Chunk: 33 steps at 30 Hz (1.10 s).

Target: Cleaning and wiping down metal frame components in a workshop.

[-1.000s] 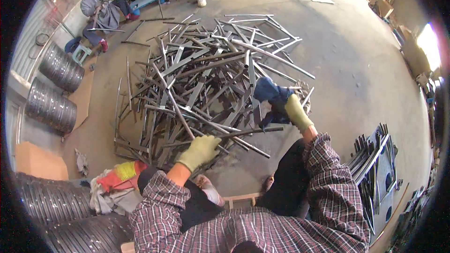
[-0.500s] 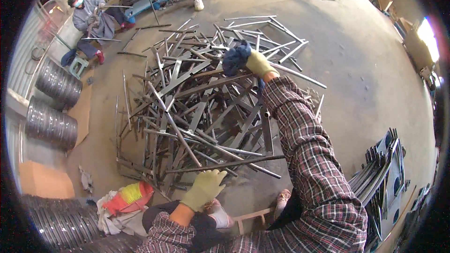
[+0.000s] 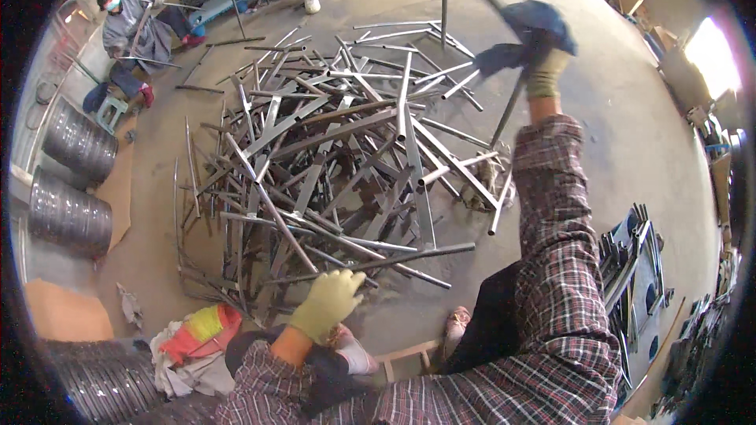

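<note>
My right hand (image 3: 543, 63), in a yellow-green glove with a dark blue cloth bunched over it, is raised high at full reach, and its grip looks closed around a long thin metal rod (image 3: 504, 114). The glove and cloth hide the fingers, so I judge the hold from how the rod hangs rather than from seeing it pinched. The rod's long axis runs from the grip down and slightly left, its lower end dropping toward the far right edge of the scrap pile (image 3: 331, 165) on the concrete floor (image 3: 614, 134). So the thing lies below and a little inboard of the grip, nearly in line with my outstretched plaid sleeve (image 3: 551, 252). My left hand (image 3: 329, 303), gloved the same colour, sits low at the near edge of the pile with fingers curled loosely downward; I cannot tell whether it pinches anything, though it is touching or just above a long dark tube (image 3: 378, 261) that lies almost crosswise, pointing to the right. That hand is well apart from the raised rod; the right hand alone carries it. A stack of flat metal brackets (image 3: 634, 267) stands on the floor at my right side, near the right elbow. Coiled wire bundles (image 3: 71, 181) lie along the floor's left edge.
</note>
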### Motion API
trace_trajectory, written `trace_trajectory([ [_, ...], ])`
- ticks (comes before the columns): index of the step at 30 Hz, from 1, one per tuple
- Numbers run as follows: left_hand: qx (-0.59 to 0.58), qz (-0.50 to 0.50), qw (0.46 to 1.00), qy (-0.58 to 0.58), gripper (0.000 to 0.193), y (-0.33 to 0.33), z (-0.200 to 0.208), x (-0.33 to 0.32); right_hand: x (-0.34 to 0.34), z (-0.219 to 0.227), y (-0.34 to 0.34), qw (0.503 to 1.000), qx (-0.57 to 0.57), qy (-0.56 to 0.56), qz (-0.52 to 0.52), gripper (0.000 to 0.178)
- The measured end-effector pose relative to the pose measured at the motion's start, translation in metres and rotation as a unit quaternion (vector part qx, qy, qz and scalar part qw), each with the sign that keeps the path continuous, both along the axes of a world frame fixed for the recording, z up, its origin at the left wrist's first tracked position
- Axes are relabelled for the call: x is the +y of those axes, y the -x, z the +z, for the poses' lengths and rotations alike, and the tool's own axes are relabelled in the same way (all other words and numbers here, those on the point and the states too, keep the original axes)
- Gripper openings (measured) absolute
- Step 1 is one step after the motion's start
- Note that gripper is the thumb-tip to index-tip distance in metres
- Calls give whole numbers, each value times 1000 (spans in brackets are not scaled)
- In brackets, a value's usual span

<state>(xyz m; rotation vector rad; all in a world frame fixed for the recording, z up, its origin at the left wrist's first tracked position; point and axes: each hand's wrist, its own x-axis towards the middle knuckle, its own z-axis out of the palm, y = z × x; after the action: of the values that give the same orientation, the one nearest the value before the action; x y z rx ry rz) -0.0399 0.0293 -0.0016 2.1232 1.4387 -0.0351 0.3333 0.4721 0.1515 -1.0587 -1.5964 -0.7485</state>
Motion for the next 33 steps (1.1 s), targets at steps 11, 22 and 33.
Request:
trace_trajectory([
  [11,-189,255,898,-306,50,33,52,67,-218,62,-109,987,-122,52,94,24],
  [22,-567,325,623,-431,51,45,140,58,-257,43,-135,986,-62,109,113,27],
  [33,-504,292,677,-449,61,46,142,52,-236,71,-130,985,-9,76,155,30],
])
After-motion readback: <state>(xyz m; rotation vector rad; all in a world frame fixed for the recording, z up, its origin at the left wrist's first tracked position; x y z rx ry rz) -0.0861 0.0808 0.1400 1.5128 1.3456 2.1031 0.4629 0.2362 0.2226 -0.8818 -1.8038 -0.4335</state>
